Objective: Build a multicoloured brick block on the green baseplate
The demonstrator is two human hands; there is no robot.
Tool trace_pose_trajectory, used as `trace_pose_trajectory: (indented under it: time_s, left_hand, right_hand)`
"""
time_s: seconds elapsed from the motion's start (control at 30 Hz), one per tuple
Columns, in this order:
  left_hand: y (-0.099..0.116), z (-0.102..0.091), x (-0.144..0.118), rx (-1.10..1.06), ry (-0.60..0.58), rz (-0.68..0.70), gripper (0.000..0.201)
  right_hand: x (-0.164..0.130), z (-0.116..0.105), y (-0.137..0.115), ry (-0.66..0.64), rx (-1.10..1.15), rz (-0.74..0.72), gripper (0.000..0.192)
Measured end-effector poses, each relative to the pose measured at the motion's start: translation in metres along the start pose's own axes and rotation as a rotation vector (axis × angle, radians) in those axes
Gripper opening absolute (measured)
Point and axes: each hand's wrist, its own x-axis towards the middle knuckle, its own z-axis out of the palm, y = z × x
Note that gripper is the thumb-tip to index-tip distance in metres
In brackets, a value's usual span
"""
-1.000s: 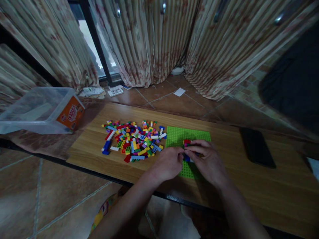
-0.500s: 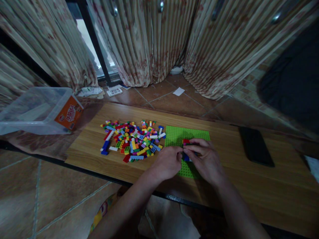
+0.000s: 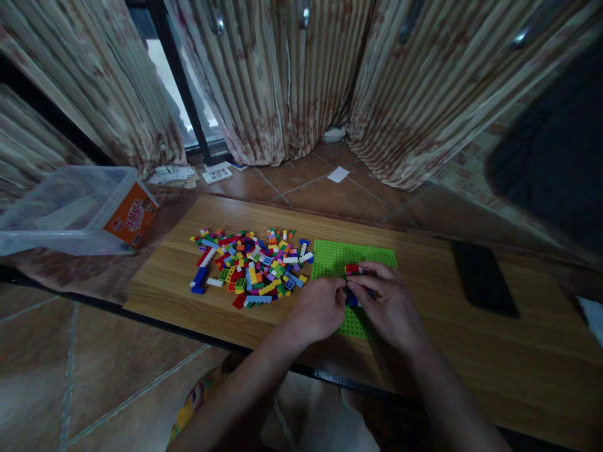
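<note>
A green studded baseplate (image 3: 330, 254) lies on the wooden tabletop, partly covered by both hands. On it is a small cluster of toy bricks, with a red brick (image 3: 352, 269) at its far end and a blue brick (image 3: 351, 299) nearer me. My right hand (image 3: 391, 301) closes round the cluster from the right, thumb and fingers gripping its side. From the left, my left hand (image 3: 320, 307) meets it with fingers curled in a pinch at the bricks. Whatever sits between those left fingertips is hidden.
A heap of multicoloured toy bricks (image 3: 254, 263) spreads left of the baseplate. At the right lies a black phone-like slab (image 3: 485, 279). An open clear plastic bin (image 3: 61, 242) with an orange label stands beyond the table's left end. Curtains (image 3: 282, 81) hang behind.
Both hands stay at the brick cluster with hardly any movement. The view has shifted very slightly; the loose bricks lie as before.
</note>
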Motion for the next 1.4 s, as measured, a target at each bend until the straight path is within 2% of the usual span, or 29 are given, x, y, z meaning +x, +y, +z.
trace_pose_trajectory:
  time_s: [0.2,0.47,1.23,1.4]
  left_hand:
    - [0.0,0.002,0.0,-0.025,0.021,-0.007,0.027]
    - [-0.002,0.006,0.002,-0.058,0.034,-0.032,0.028]
    - [0.001,0.006,-0.001,0.037,0.014,-0.028,0.027]
    - [0.001,0.007,0.0,0.069,0.024,-0.028,0.025]
  right_hand:
    - [-0.002,0.0,0.001,0.008,-0.013,-0.038,0.02]
    - [-0.001,-0.001,0.0,0.006,0.122,0.106,0.015]
    - [0.011,-0.009,-0.004,-0.121,0.055,0.026,0.018]
    - [0.011,-0.004,-0.004,-0.054,0.08,0.105,0.015]
